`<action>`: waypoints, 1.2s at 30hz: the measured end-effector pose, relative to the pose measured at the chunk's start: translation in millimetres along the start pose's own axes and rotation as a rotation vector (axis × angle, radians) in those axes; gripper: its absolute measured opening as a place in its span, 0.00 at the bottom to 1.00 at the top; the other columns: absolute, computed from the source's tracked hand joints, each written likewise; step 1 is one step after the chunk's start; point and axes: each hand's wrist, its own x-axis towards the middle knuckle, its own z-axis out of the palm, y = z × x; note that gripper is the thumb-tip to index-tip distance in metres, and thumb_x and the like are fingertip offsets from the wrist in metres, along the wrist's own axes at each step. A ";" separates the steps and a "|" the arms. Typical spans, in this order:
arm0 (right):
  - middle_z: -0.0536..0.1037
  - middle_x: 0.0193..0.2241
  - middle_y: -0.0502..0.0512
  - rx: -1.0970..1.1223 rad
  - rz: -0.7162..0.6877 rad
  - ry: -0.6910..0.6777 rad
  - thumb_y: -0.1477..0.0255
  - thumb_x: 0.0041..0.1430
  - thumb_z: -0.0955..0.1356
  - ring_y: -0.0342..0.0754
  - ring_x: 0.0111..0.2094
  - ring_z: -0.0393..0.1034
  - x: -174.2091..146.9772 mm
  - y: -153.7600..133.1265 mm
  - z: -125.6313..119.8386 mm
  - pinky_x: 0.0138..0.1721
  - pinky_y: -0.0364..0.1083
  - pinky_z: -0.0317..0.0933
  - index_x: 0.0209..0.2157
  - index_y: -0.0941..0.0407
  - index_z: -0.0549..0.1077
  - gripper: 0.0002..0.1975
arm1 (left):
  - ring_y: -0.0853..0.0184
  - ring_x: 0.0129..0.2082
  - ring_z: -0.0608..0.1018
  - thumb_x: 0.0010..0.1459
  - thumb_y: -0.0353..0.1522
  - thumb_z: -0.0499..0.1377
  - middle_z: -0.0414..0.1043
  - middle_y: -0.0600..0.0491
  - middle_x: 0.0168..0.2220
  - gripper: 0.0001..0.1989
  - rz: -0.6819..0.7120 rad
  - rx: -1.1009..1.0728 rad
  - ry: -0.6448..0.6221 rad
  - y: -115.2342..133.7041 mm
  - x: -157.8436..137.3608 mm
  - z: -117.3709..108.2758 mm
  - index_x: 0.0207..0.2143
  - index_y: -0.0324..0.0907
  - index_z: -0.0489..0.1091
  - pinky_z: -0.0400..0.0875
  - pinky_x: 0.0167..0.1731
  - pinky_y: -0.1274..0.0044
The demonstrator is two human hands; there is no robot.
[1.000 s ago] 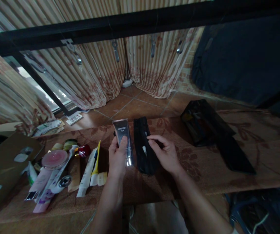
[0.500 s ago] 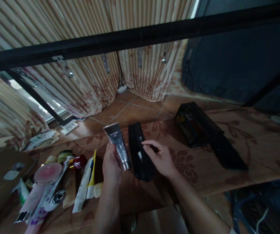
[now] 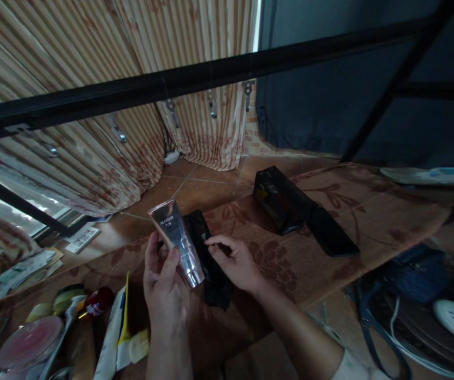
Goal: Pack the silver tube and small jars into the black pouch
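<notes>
Tube (image 3: pixel 179 245), held up over the cloth (image 3: pixel 272 261) in the left hand (image 3: pixel 166 287). Its long axis slants from upper left, at the flat crimped end, to lower right, at the cap. The cap end points down and toward the person, at the near part of the pouch (image 3: pixel 218 290). From the right hand (image 3: pixel 238 264) the tube lies to the left, with the pouch between them; the left hand, in contact with it, is the nearer. Tube and pouch run roughly parallel, the tube overlapping the pouch's left side in this view; whether they touch cannot be told.

Left hand: fingers curled behind the tube, thumb across its front, a firm-looking hold. Right hand: thumb and forefinger drawn almost together at the pouch's right edge, the other fingers bent; whether they grip the fabric cannot be told.

Surface of the tube: silvery grey and glossy, with pale lettering near the broad flat end and a bright, mirror-like cap. The body narrows little toward the cap. Pouch: black, soft, long and narrow, lying on the cloth. To its right, well apart, stands a black case (image 3: pixel 279 206); beside the left wrist, a yellow tube (image 3: pixel 125 316).
</notes>
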 end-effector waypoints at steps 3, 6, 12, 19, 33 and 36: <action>0.77 0.31 0.50 -0.015 -0.014 0.002 0.74 0.58 0.66 0.43 0.30 0.69 0.6 0.2 -0.6 0.33 0.42 0.62 0.37 0.54 0.79 0.09 | 0.67 0.46 0.78 0.54 0.30 0.65 0.76 0.54 0.47 0.22 0.043 0.011 -0.029 9.0 -2.3 7.3 0.52 0.52 0.71 0.72 0.46 0.75; 0.75 0.29 0.50 -0.026 -0.021 -0.003 0.75 0.57 0.66 0.43 0.30 0.69 1.9 -2.3 -1.1 0.32 0.42 0.62 0.37 0.54 0.79 0.10 | 0.66 0.46 0.78 0.51 0.30 0.65 0.75 0.52 0.49 0.24 -0.003 -0.017 -0.008 14.0 -9.6 19.9 0.52 0.50 0.71 0.73 0.46 0.75; 0.76 0.27 0.49 -0.024 -0.010 0.030 0.79 0.53 0.63 0.42 0.29 0.69 4.7 -7.7 -10.9 0.34 0.41 0.62 0.33 0.55 0.78 0.12 | 0.66 0.36 0.79 0.48 0.32 0.67 0.76 0.50 0.43 0.35 -0.095 0.360 0.018 -5.9 -14.5 25.0 0.59 0.44 0.63 0.74 0.39 0.73; 0.75 0.25 0.48 -0.077 0.016 0.093 0.78 0.51 0.64 0.42 0.25 0.66 4.6 -2.6 -26.7 0.28 0.41 0.59 0.33 0.54 0.79 0.13 | 0.61 0.31 0.79 0.50 0.37 0.66 0.77 0.49 0.36 0.38 -0.085 0.845 -0.003 -4.3 -2.9 5.6 0.62 0.41 0.60 0.72 0.32 0.72; 0.74 0.24 0.47 -0.086 -0.006 0.075 0.77 0.53 0.64 0.41 0.24 0.65 5.0 -5.5 -27.2 0.28 0.41 0.58 0.33 0.54 0.79 0.12 | 0.66 0.24 0.77 0.50 0.38 0.65 0.76 0.52 0.29 0.27 -0.252 0.662 -0.037 -13.7 -0.7 0.4 0.52 0.41 0.71 0.69 0.25 0.76; 0.75 0.26 0.48 -0.077 0.001 0.076 0.77 0.53 0.64 0.42 0.26 0.67 4.5 -4.3 -26.4 0.29 0.41 0.59 0.34 0.54 0.79 0.12 | 0.69 0.21 0.75 0.48 0.37 0.66 0.74 0.55 0.25 0.26 -0.347 0.541 -0.016 -11.9 -1.6 1.6 0.51 0.40 0.71 0.67 0.23 0.78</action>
